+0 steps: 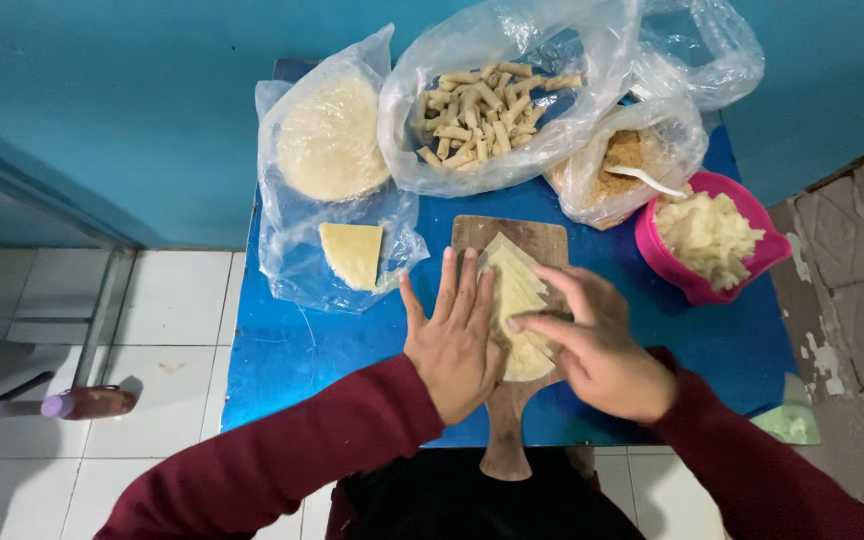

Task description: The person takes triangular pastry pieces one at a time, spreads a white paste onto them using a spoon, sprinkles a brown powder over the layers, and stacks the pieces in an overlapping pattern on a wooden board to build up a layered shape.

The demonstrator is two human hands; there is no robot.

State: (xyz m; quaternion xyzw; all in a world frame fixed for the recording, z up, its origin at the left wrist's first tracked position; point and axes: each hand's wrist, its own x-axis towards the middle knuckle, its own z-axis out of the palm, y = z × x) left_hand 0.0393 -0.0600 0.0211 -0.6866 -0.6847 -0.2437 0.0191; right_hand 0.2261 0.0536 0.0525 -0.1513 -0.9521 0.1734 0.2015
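A stack of pale yellow triangular wrapper sheets [514,290] lies on a wooden cutting board [512,400] at the front of a small blue table [292,350]. My left hand [452,340] rests flat with fingers spread on the left edge of the stack. From the right, my right hand [597,345] pinches at the top sheet with its fingertips near the stack's middle. Both arms wear dark red sleeves.
Behind the board lie a clear bag with a round stack of wrappers [330,140], a loose wrapper piece [352,253], a bag of rolled snacks [487,115], a bag of brown crumbs with a white spoon [627,160], and a pink bowl of white filling [712,240]. A blue wall rises behind.
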